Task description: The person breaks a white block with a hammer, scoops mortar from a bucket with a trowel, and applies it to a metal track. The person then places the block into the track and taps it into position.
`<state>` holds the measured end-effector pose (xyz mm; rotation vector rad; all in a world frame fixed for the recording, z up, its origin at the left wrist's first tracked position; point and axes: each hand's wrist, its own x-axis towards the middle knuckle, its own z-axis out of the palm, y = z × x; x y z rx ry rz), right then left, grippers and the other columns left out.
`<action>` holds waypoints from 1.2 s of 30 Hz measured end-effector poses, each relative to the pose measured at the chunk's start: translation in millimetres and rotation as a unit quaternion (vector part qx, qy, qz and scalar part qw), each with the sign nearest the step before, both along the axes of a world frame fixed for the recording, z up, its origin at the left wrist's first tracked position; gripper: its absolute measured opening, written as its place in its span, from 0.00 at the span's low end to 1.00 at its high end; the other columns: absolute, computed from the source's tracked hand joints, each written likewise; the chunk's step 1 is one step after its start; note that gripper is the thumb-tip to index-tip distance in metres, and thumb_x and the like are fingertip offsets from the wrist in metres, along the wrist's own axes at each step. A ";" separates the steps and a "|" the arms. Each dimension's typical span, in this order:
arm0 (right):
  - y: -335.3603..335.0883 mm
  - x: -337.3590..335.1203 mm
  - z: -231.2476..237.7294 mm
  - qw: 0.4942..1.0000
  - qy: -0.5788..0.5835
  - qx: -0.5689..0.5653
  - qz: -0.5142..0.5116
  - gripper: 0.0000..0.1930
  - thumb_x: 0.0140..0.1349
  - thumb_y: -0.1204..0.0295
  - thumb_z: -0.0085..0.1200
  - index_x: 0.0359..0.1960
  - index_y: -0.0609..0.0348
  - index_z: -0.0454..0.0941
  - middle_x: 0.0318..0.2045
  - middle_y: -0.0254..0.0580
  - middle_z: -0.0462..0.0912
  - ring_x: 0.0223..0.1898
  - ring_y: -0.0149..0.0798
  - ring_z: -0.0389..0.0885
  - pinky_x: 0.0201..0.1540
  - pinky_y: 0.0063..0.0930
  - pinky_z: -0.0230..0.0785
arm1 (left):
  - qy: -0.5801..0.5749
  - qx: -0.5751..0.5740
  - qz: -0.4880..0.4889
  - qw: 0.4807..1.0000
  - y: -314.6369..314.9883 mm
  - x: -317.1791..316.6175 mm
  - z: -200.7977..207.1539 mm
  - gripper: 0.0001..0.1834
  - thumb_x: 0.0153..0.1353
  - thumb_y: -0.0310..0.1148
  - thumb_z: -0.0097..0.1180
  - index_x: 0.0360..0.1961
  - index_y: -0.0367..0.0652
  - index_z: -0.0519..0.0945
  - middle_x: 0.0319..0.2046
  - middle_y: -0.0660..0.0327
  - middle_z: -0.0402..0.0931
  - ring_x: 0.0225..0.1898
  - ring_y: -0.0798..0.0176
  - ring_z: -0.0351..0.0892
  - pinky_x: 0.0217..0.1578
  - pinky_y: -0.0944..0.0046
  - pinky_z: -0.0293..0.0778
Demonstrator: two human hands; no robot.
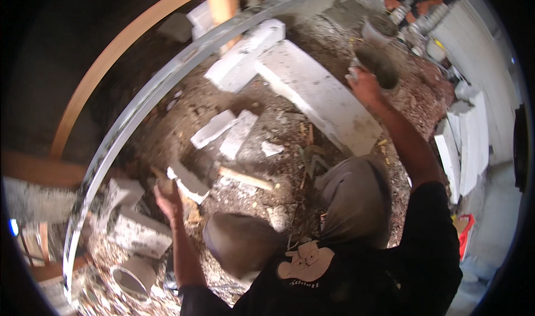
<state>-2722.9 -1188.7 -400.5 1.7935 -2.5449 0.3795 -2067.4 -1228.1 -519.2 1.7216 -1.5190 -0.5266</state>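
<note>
My left hand (pixel 169 199) is raised at the left, fingers apart, beside a broken piece of white block (pixel 188 183). It looks as if it holds nothing. My right arm stretches forward, and my right hand (pixel 365 86) is closed at the near left side of a bucket (pixel 380 65) with grey contents. A small pale thing shows at its fingertips, too blurred to name. Between my hands lies a long white block (pixel 320 90), its near end close to my knee. A shorter white block (pixel 248 57) rests against its far end.
Two block offcuts (pixel 224 132) and a wooden handle (pixel 246 178) lie on the rubble floor. A long metal strip (pixel 146 105) curves along the left. Another bucket (pixel 379 29) stands farther off, near a co-worker's hands (pixel 409 5). White slabs (pixel 462 143) lean at the right wall.
</note>
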 end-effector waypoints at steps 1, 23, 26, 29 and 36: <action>4.7 -9.8 -14.8 0.999 0.018 -0.044 0.019 0.25 0.60 0.57 0.52 0.54 0.60 0.71 0.54 0.56 0.72 0.54 0.55 0.72 0.57 0.42 0.64 | 0.007 -0.043 -0.026 0.999 -16.7 -13.1 19.4 0.24 0.58 0.35 0.60 0.51 0.33 0.72 0.44 0.52 0.75 0.46 0.58 0.73 0.52 0.61 0.69; -41.4 -21.0 -138.6 0.999 -0.031 0.023 -0.003 0.32 0.54 0.55 0.55 0.59 0.54 0.63 0.63 0.51 0.58 0.62 0.55 0.57 0.62 0.57 0.46 | -0.281 -0.066 0.084 0.954 -278.4 -209.1 158.4 0.26 0.69 0.45 0.38 0.24 0.32 0.73 0.21 0.39 0.71 0.26 0.33 0.70 0.26 0.44 0.62; -42.6 -22.7 -142.5 0.998 -0.050 0.044 -0.006 0.33 0.55 0.53 0.54 0.59 0.56 0.62 0.62 0.51 0.59 0.62 0.56 0.57 0.62 0.58 0.46 | -0.240 -0.058 0.116 0.962 -275.7 -224.7 168.7 0.26 0.67 0.45 0.42 0.21 0.33 0.75 0.17 0.40 0.70 0.21 0.35 0.68 0.22 0.47 0.61; -41.1 -23.5 -150.0 0.998 -0.030 0.056 -0.006 0.35 0.55 0.51 0.53 0.60 0.58 0.61 0.62 0.53 0.59 0.61 0.58 0.56 0.61 0.60 0.46 | -0.230 -0.041 0.125 0.964 -276.6 -230.0 173.7 0.26 0.67 0.45 0.42 0.21 0.33 0.74 0.16 0.41 0.69 0.18 0.38 0.67 0.20 0.49 0.60; -39.1 -22.5 -160.4 0.996 0.029 0.082 0.000 0.38 0.55 0.49 0.53 0.61 0.60 0.58 0.64 0.54 0.56 0.63 0.61 0.55 0.62 0.65 0.44 | -0.271 -0.042 0.132 0.953 -278.9 -218.5 166.9 0.24 0.66 0.44 0.44 0.19 0.36 0.73 0.16 0.45 0.69 0.19 0.41 0.68 0.22 0.51 0.63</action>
